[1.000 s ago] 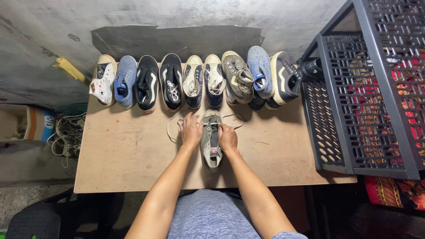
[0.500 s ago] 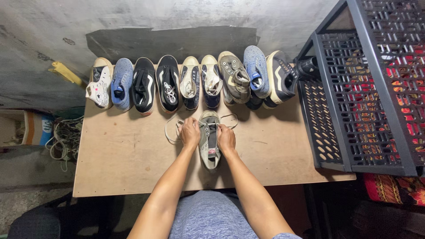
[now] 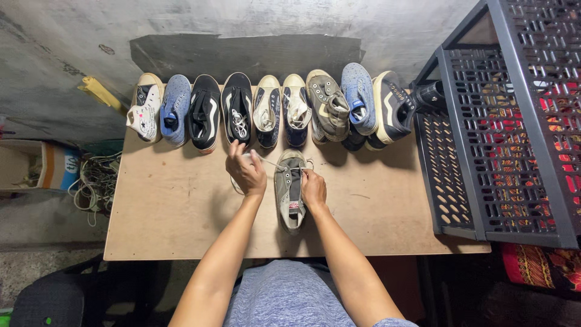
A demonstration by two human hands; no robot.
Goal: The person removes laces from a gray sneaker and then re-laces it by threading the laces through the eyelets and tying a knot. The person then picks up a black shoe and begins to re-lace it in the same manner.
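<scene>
So both hands are busy on the grey sneaker (image 3: 290,189), which sits toe-away on the wooden table (image 3: 175,212), just on the near side of the row of shoes (image 3: 272,109) lined up along the far edge. Left hand (image 3: 246,172) is curled around a white lace (image 3: 275,164), pulling it out to the sneaker's left side, and the right hand (image 3: 313,189) is pinching something at the eyelets on the sneaker's right edge, fingers closed tight; I can't tell whether it's the other lace end or just the upper. Stuff that could go sideways, as I see it: nothing is pinning the sneaker down except the right hand's pinch, so a hard tug to the left could drag or twist it across the board. The lace also loops loosely beyond the sneaker's toe, very near the dark low-top (image 3: 237,109) and the navy shoe (image 3: 267,112) directly behind it, so slack could snag on one of those and pull it out of line. Uneven pulling could leave one lace end much shorter than the other too. Further right of the sneaker, the black high-top (image 3: 393,109) leans against the dark plastic crate (image 3: 484,139), looks a bit precarious, though it's well apart from the hands. Off to the sneaker's left, past the table edge, there's a tangle of cords (image 3: 94,181) on the floor beside a cardboard box (image 3: 42,166), not really in play.
</scene>
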